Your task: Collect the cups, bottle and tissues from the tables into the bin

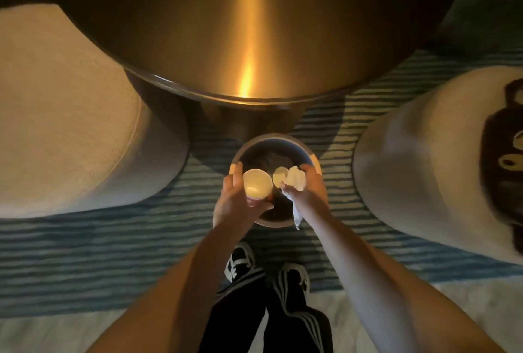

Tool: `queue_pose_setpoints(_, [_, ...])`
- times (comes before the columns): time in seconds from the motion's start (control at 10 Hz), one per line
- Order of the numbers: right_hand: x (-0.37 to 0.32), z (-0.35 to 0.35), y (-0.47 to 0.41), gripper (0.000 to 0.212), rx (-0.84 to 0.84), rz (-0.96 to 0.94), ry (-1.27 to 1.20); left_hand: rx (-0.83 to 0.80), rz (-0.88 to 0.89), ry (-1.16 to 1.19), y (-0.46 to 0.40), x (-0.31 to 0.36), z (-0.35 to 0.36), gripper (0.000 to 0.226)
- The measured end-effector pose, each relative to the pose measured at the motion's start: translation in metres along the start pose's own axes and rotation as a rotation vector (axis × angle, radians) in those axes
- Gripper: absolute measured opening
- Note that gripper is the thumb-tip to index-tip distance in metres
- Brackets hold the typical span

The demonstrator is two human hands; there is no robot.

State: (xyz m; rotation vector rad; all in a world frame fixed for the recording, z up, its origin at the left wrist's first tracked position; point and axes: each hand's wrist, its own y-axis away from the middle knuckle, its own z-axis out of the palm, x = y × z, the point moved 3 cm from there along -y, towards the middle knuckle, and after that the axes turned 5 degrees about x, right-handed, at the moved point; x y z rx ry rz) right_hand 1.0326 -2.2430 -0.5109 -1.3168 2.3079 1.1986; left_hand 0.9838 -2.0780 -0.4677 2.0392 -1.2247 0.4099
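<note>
A round bin (276,143) with a dark liner stands on the floor just in front of my feet, below the table's edge. My left hand (235,202) grips a white paper cup (257,183), mouth upward, over the bin's near left side. My right hand (312,187) holds a second small cup (279,175) together with crumpled white tissues (295,181) above the bin's right side. A strip of tissue hangs down past my right wrist. No bottle is visible.
A large round metallic table (254,41) fills the top of the view. A pale upholstered seat (65,115) stands at the left, another (418,160) at the right with a dark bag (503,160) on it. The floor has a blue striped rug (113,253).
</note>
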Motion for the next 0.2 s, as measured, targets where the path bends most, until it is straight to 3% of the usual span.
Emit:
queue_pose_setpoints(0.1, [0.015,-0.005,0.004,0.084,-0.067,-0.083,0.047,0.018,-0.014,-0.005,0.012,-0.002,0.001,0.115])
queue_pose_setpoints(0.2, [0.012,-0.028,0.025,0.087,-0.107,-0.124,0.039,0.059,-0.053,-0.008,0.033,0.010,-0.022,0.104])
